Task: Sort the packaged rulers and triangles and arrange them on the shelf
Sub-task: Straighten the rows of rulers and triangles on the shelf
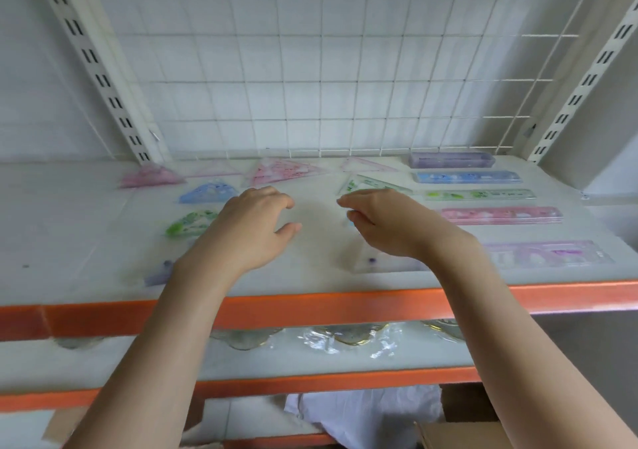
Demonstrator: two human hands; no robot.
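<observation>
**Inspector:** Start nearest the camera.

**Assistant:** Both forearms reach over the orange front edge point(310, 305) of the white shelf point(69, 234). A purple triangle pack point(158, 273) lies just left of the left wrist, partly hidden by it. A clear triangle pack with a purple dot point(371, 262) lies under the right wrist.

**Inspector:** The hands?

**Assistant:** The left hand point(248, 227) hovers palm down, fingers loosely curled, thumb out to the side, holding nothing. The right hand point(386, 222) has its fingertips drawn together; something pale blue shows under them, but the blur does not let me say whether it is pinched. The hands are apart, with bare shelf between them.

**Inspector:** Left of the left hand?

**Assistant:** A green triangle pack point(188, 227) just beside it, a blue triangle pack point(207, 193) beyond that, and a pink triangle pack point(150, 176) farther back.

**Inspector:** Right of the right hand?

**Assistant:** Ruler packs in a column, lying crosswise: a lilac ruler pack point(549, 253) nearest, then a pink ruler pack point(500, 214), a green ruler pack point(478, 194), a blue ruler pack point(467, 176), and a purple ruler pack point(450, 159) at the back.

**Inspector:** Beyond the hands?

**Assistant:** A green-printed triangle point(366, 184) just past the right fingertips, a larger pink triangle pack point(279, 172) past the left, and a pink outline triangle point(366, 165) near the wire grid point(310, 69).
</observation>
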